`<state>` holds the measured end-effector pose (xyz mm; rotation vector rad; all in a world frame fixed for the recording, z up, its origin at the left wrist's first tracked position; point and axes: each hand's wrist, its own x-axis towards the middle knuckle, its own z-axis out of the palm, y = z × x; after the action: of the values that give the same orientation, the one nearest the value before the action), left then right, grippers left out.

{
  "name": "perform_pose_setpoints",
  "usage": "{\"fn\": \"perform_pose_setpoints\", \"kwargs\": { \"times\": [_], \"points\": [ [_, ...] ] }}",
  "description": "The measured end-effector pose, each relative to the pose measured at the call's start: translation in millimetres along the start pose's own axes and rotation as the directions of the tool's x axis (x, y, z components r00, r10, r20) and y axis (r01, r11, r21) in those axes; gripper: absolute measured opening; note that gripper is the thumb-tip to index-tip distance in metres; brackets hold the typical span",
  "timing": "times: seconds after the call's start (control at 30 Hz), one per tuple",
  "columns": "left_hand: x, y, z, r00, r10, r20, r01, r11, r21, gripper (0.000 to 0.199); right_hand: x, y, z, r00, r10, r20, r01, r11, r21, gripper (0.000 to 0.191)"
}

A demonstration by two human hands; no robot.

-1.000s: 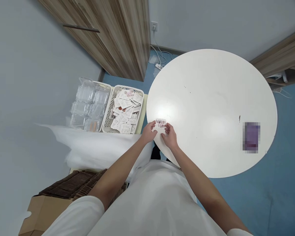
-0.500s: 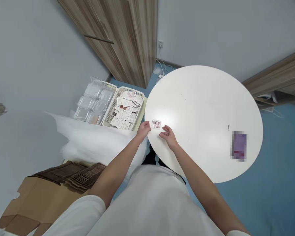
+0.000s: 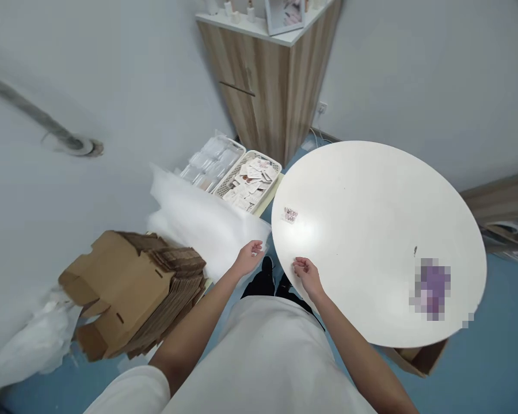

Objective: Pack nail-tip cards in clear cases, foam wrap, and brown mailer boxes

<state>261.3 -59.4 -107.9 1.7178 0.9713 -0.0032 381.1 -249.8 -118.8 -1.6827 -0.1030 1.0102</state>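
Note:
A small clear pack with pinkish pieces (image 3: 289, 215) lies on the left part of the round white table (image 3: 371, 230), touched by neither hand. My left hand (image 3: 248, 257) is raised off the table's left edge, over the white foam sheets (image 3: 202, 224), its fingers loosely curled and apart with nothing in them. Over the near left edge of the table is my right hand (image 3: 307, 273), also empty, fingers bent and slightly apart.
Left of the table are a white basket of printed cards (image 3: 252, 181) and another with clear packs (image 3: 211, 161). Flat brown cardboard boxes (image 3: 129, 287) are stacked at lower left. A blurred purple item (image 3: 434, 284) lies on the table's right. A wooden cabinet (image 3: 259, 86) stands behind.
Both hands have drawn back from the small pack, which stays on the table. The view has shifted, bringing more of the cabinet and cardboard stack into sight.

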Motion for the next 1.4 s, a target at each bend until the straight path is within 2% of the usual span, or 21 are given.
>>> {"fn": "perform_pose_setpoints", "kwargs": {
  "times": [0.13,0.23,0.3,0.4,0.53,0.67,0.73,0.8,0.93,1.1,1.23,1.4],
  "points": [
    [-26,0,-19.5,0.997,0.031,0.068,-0.040,0.991,0.126,0.041,-14,-9,3,0.997,0.033,0.075,-0.030,0.999,-0.031,0.033],
    [-43,-1,-42.6,0.993,0.053,0.102,-0.075,0.971,0.227,0.047,-22,-14,11,0.982,0.136,0.132,-0.140,0.990,0.020,0.030],
    [-55,-2,-61.6,0.990,0.039,0.134,-0.072,0.965,0.253,0.052,-22,-18,23,0.976,0.152,0.159,-0.163,0.985,0.061,0.027],
    [-71,-6,-93.3,0.990,0.031,0.141,-0.068,0.962,0.265,0.057,-14,-32,55,0.977,0.087,0.196,-0.110,0.988,0.111,0.027],
    [-86,-4,-135.3,0.992,0.072,0.108,-0.101,0.950,0.295,0.059,-5,-60,113,0.972,-0.024,0.232,0.008,0.998,0.068,0.030],
    [-85,9,-169.2,0.984,0.157,0.089,-0.177,0.932,0.316,0.059,-4,-88,161,0.928,-0.104,0.357,0.121,0.992,-0.025,0.032],
    [-79,17,-181.9,0.977,0.203,0.067,-0.214,0.922,0.323,0.058,-1,-99,176,0.893,-0.105,0.437,0.159,0.983,-0.089,0.032],
    [-71,23,-192.4,0.970,0.236,0.051,-0.239,0.912,0.334,0.058,6,-111,184,0.879,-0.098,0.467,0.192,0.969,-0.158,0.033],
    [-49,26,-208.5,0.966,0.258,-0.002,-0.243,0.911,0.333,0.057,35,-138,194,0.896,-0.135,0.422,0.243,0.946,-0.214,0.037],
    [-13,24,-226.4,0.977,0.212,-0.032,-0.190,0.926,0.325,0.054,87,-168,211,0.894,-0.126,0.430,0.247,0.939,-0.238,0.040],
    [30,28,-240.9,0.978,0.192,-0.082,-0.151,0.922,0.358,0.052,132,-174,232,0.898,-0.128,0.421,0.241,0.943,-0.227,0.036],
    [102,31,-249.2,0.966,0.201,-0.162,-0.122,0.909,0.399,0.046,183,-163,264,0.928,-0.141,0.346,0.218,0.956,-0.195,0.040]
  ]
}}
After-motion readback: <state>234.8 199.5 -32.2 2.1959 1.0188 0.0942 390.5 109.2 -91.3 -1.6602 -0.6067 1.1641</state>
